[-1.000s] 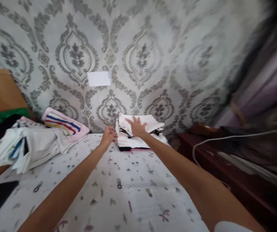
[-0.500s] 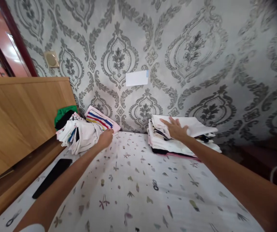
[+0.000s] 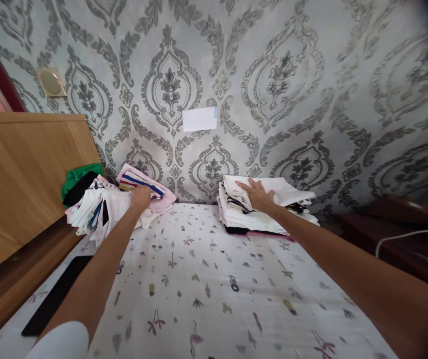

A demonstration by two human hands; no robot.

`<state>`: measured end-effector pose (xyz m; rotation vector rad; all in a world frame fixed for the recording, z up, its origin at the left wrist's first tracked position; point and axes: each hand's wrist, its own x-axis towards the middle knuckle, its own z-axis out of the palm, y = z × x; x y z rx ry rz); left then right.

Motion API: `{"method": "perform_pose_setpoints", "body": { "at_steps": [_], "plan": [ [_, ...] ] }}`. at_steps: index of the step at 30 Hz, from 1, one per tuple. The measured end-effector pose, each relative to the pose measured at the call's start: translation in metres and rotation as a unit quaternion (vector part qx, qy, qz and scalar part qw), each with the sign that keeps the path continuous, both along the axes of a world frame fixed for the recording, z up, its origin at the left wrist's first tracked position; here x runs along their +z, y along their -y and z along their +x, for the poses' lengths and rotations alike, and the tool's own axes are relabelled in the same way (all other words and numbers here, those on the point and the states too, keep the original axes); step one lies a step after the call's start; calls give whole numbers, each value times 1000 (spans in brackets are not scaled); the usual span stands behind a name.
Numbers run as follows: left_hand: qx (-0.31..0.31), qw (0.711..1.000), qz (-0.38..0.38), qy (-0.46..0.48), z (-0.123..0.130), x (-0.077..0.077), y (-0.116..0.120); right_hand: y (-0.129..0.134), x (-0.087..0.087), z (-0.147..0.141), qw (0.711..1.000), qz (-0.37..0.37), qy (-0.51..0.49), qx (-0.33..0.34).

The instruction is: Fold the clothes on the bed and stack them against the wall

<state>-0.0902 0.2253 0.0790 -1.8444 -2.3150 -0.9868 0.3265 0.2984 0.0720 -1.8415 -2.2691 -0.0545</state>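
A loose pile of folded clothes, mostly white (image 3: 114, 200), lies at the left by the wall. On it rests a pink folded garment (image 3: 166, 195) with blue, yellow and red stripes. My left hand (image 3: 141, 197) is closed at the striped part of this garment, its fingertips partly hidden. To the right stands a neater stack of folded clothes (image 3: 251, 219), with white, black and pink edges showing. My right hand (image 3: 259, 195) lies on the white folded cloth (image 3: 292, 188) at its top, fingers spread.
Both piles lie on a white patterned bedsheet (image 3: 199, 279) against a grey wallpapered wall (image 3: 221, 149). A wooden panel (image 3: 30, 184) borders the left side. A dark flat object (image 3: 55, 294) lies beside my left forearm. A pale cable (image 3: 404, 237) curves at the right.
The view has shifted, so the scene sits further left. My left hand has moved left from the pink garment's near corner onto its stripes. My right hand stays on the stack.
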Motion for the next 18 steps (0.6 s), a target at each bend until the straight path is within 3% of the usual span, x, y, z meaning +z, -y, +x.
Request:
{"method": "perform_pose_setpoints", "body": {
  "at_steps": [4,6,8,10,11,14,18],
  "plan": [
    [-13,997,34,65,12,33,25,7,24,-6,999,-22,-31,4],
    [-95,980,52,166,25,43,56,18,39,-15,997,13,-73,13],
    [-209,921,50,324,41,42,95,39,48,-26,991,73,-107,37],
    [-266,855,-12,446,55,30,135,72,46,-37,984,107,-119,78],
    [-268,834,-62,478,60,21,153,91,40,-42,982,100,-118,109],
    [-223,796,-201,526,69,-13,192,156,9,-50,965,28,-128,226],
    [-151,761,-248,580,72,-47,215,242,-37,-50,921,-54,-211,322]
  ]
}}
